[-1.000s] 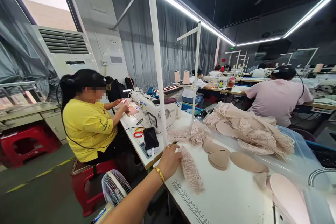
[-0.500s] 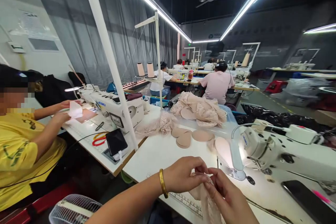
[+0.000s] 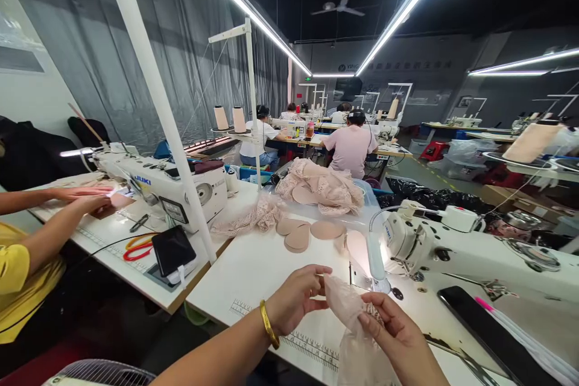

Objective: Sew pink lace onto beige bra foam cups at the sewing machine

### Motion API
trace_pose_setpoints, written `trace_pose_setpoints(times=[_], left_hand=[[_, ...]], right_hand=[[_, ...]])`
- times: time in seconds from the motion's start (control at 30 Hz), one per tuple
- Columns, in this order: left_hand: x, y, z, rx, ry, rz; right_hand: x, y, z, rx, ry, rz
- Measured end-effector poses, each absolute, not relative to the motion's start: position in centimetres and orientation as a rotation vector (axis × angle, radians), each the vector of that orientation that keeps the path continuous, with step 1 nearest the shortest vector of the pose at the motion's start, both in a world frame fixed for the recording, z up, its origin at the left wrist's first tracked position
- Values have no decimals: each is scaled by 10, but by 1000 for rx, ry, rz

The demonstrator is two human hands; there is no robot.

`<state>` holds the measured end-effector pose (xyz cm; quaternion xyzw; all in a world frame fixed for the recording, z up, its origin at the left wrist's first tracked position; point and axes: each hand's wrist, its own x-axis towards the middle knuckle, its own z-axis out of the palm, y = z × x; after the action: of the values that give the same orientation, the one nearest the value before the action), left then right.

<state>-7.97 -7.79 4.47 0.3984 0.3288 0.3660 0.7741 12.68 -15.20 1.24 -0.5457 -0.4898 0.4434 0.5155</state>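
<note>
A sheer beige lace piece (image 3: 346, 301) hangs between my hands over the front edge of the white sewing table (image 3: 253, 274). My left hand (image 3: 301, 295), with a gold bangle at its wrist, has the upper left corner of the lace at its fingertips; the thumb stands a little apart below. My right hand (image 3: 391, 329) pinches the lace between thumb and fingers, and its lower part drapes beneath. Beyond my hands lie beige bra cups (image 3: 328, 230) and a loose lace strip (image 3: 253, 217). Just ahead of my right hand is the lit sewing machine head (image 3: 400, 247).
A clear plastic bin (image 3: 368, 196) heaped with beige lace pieces (image 3: 323, 184) stands at the table's back. A black phone (image 3: 479, 319) lies at right. On the left, a co-worker's hands (image 3: 85, 196) work at another machine, near red-handled scissors (image 3: 138, 247) and a dark tablet (image 3: 174, 250).
My hands have moved apart, spreading the lace between them. My view has swung to the right. The co-worker at left has lowered both hands to the table.
</note>
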Motion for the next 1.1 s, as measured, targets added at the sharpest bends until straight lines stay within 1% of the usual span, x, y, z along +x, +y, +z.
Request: trace_pose_setpoints(times=[0.07,0.13,0.27,0.4,0.57,0.67,0.73,0.8,0.87,1.0,1.1], left_hand=[[-74,-83,43,786,719,760],[-68,-86,39,840,768,767],[-63,-88,32,965,851,822],[-61,-86,32,1031,858,852],[-58,-90,36,1266,919,837],[-63,-93,39,1384,925,759],[-70,-90,43,1546,913,620],[-78,-78,48,1842,962,472],[-87,-55,53,2117,1087,414],[-112,9,62,2295,1412,534],[-128,48,67,2362,1564,488]], right_hand=[[129,-154,10,-1373,-1270,937],[132,-156,7,-1392,-1332,868],[140,-158,8,-1314,-1211,969],[144,-158,14,-1337,-1150,1044],[135,-159,25,-1369,-1312,895],[132,-161,30,-1329,-1317,772],[134,-161,29,-1295,-1277,788],[136,-156,23,-1303,-1231,895],[138,-146,13,-1338,-1196,991],[137,-125,-4,-1397,-1183,1012],[136,-118,-8,-1396,-1176,1014]])
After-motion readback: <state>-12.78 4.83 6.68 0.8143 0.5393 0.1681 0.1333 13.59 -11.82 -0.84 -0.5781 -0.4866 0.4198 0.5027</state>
